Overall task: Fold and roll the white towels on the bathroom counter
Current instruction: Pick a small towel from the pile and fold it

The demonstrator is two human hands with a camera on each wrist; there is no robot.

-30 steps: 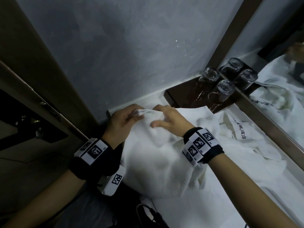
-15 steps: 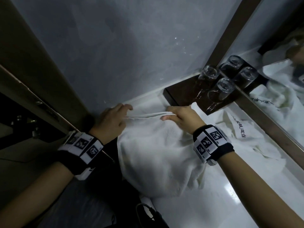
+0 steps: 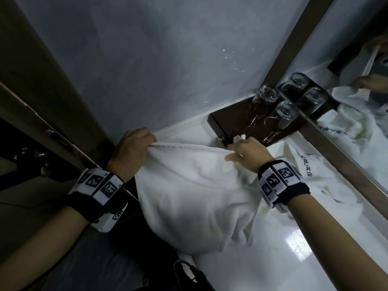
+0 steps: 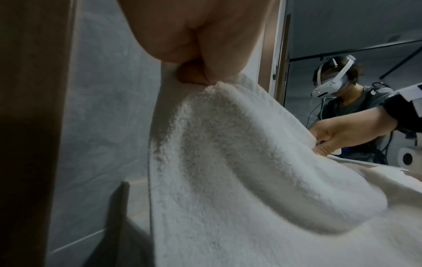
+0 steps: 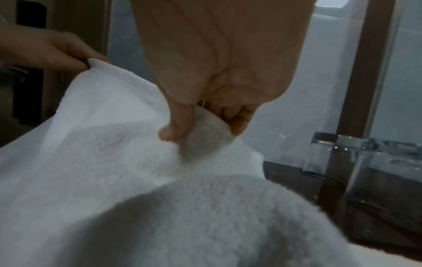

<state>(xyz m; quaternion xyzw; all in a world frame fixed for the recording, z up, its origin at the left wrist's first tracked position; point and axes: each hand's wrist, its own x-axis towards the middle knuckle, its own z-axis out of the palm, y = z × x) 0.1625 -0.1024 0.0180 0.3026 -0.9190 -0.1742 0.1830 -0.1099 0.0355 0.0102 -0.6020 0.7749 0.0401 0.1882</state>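
A white towel point(image 3: 189, 185) hangs between both hands above the white counter point(image 3: 273, 259), its top hem stretched taut. My left hand point(image 3: 134, 148) pinches the hem's left corner; the left wrist view shows the left hand point(image 4: 194, 72) with thumb and finger closed on the towel point(image 4: 228, 162). My right hand point(image 3: 245, 152) pinches the right corner, and in the right wrist view the right hand point(image 5: 205, 117) has cloth of the towel point(image 5: 102, 153) between thumb and fingers. A second white towel point(image 3: 319, 177) with dark lettering lies crumpled on the counter to the right.
Two upturned glasses point(image 3: 279, 116) stand on a dark wooden tray point(image 3: 226, 122) at the back, just beyond my right hand. A mirror point(image 3: 357, 101) runs along the right. A grey wall is behind and a wooden door frame point(image 3: 52, 101) on the left.
Both hands moved apart along the towel's top edge and lifted it, so the bunched cloth now hangs stretched between the two corners.
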